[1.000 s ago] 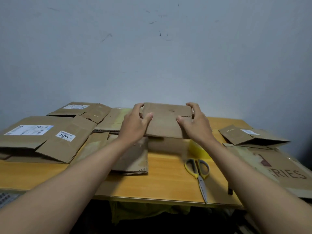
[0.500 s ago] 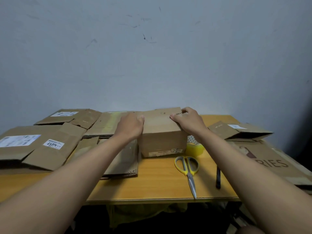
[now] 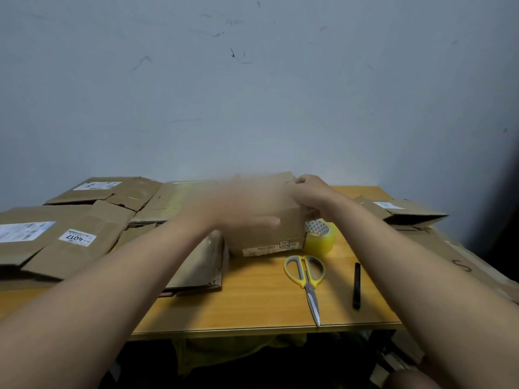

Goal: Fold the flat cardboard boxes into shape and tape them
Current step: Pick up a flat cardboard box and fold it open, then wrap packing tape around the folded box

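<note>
One small brown cardboard box [image 3: 269, 226] folded up mid-counter [image 3: 252, 307], untaped, right hand [image 3: 311, 192] gripping its top right edge, left hand [image 3: 241, 217] too blurred to tell; yellow tape roll [image 3: 320, 238] beside, flat boxes [image 3: 70, 242] waiting left.

left hand [image 3: 238, 217] motion-blurred, grip unreadable. It covers the box [image 3: 269, 234] front-left. Tape roll [image 3: 318, 238] partly behind box. Label text [image 3: 271, 247] too small.
</note>
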